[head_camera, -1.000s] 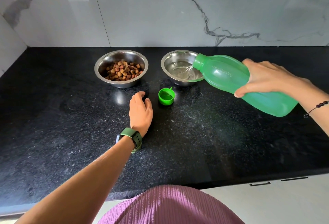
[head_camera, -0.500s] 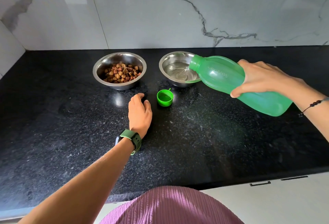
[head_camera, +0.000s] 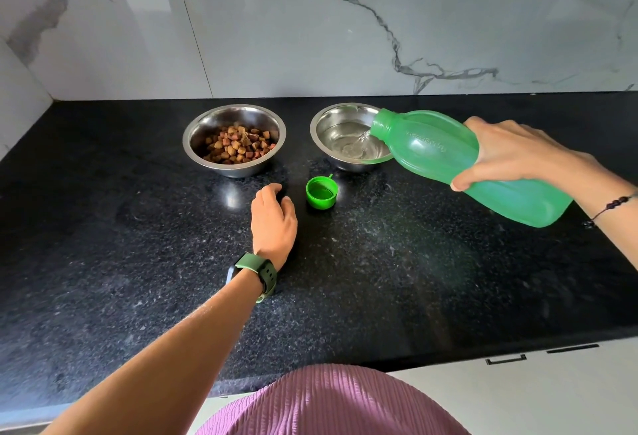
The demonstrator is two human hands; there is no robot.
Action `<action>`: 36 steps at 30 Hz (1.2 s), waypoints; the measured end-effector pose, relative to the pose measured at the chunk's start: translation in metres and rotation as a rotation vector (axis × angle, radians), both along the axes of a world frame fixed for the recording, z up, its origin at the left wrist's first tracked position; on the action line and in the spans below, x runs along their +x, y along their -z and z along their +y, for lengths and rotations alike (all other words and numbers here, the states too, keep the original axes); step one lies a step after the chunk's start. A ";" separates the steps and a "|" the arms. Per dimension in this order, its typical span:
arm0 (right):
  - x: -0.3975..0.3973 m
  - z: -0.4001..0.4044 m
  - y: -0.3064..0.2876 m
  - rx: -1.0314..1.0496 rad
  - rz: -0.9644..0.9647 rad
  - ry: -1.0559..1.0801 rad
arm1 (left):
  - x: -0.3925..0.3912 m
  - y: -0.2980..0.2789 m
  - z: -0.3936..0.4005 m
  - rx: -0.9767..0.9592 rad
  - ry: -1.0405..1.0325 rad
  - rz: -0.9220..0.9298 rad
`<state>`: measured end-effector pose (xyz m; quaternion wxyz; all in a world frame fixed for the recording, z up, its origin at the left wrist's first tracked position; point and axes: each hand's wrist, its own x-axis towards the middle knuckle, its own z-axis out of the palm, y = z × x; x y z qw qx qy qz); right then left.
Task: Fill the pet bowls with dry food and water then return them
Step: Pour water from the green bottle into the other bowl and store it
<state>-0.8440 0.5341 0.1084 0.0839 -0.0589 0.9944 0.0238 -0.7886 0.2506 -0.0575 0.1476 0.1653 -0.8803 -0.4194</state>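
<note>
**Water goes on running into the right bowl**

Little has moved since the earlier frames: the green bottle (head_camera: 473, 165) stays tipped over the right bowl (head_camera: 331, 124) with its mouth low over the bowl's right rim, and a thin stream of water still runs from it. The pool at the bottom of that bowl looks a touch broader than a second ago. The left hand has kept its place on the surface.

The right hand (head_camera: 511, 155) grips the bottle round its middle, fingers over the top and the thumb underneath on the near side. The bottle lies at a slant, its base toward the right and nearer, its neck toward the left and farther. A dark beaded bracelet (head_camera: 614, 205) sits on that wrist.

The left hand (head_camera: 274, 218) rests palm down on the black speckled surface (head_camera: 103, 244), fingers loosely bent and holding nothing, with a green watch (head_camera: 257, 274) on its wrist. Just to its right lies the green cap (head_camera: 321, 193), open side up, near the right bowl and apart from the hand.

The left bowl (head_camera: 234, 113) stands on the surface beside the right bowl, both near the far marble wall (head_camera: 310, 20). It holds dry food (head_camera: 238, 144), brown and reddish pieces heaped in its bottom.
</note>
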 end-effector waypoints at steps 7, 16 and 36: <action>0.000 -0.001 0.002 0.028 0.007 -0.024 | 0.001 -0.002 0.001 0.013 -0.005 0.001; 0.001 -0.002 0.001 0.061 0.041 -0.037 | 0.001 -0.001 0.000 0.013 -0.002 0.001; 0.015 -0.029 0.035 -0.679 0.114 0.158 | -0.003 -0.010 0.006 0.044 0.001 0.014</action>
